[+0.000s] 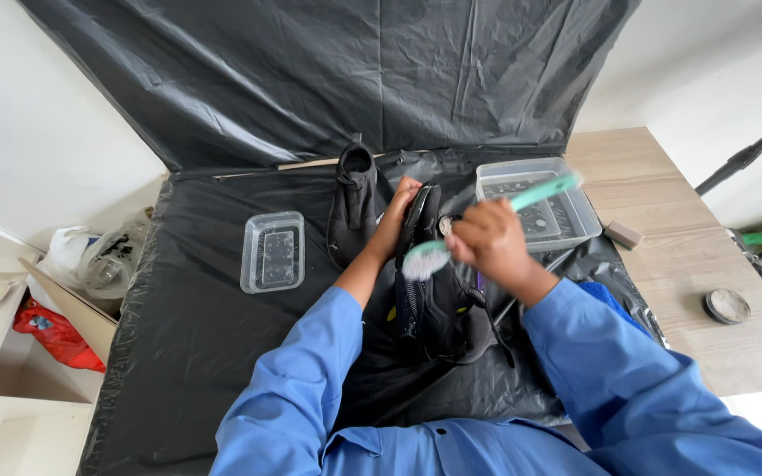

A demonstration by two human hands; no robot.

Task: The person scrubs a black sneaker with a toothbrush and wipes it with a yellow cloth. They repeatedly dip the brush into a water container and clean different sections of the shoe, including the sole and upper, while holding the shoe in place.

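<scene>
On the bench (663,264), over black plastic sheet (205,335), your left hand (396,211) grips black shoe (425,273) at its upper end, fingers wrapped round it. Rt hand (487,240) holds teal brush (478,231), fingers closed on handle, bristle head against shoe's side. Second black shoe (353,207) stands just behind. Clear tub (272,251) to left, larger tub (535,204) to rt.

Your light wooden table (663,264) lies under a black plastic sheet (196,317). Left of the upright black boot (354,207) sits a small clear tray (272,251); right, a larger clear tub (535,198), tan block (622,234), round tin (727,305).
</scene>
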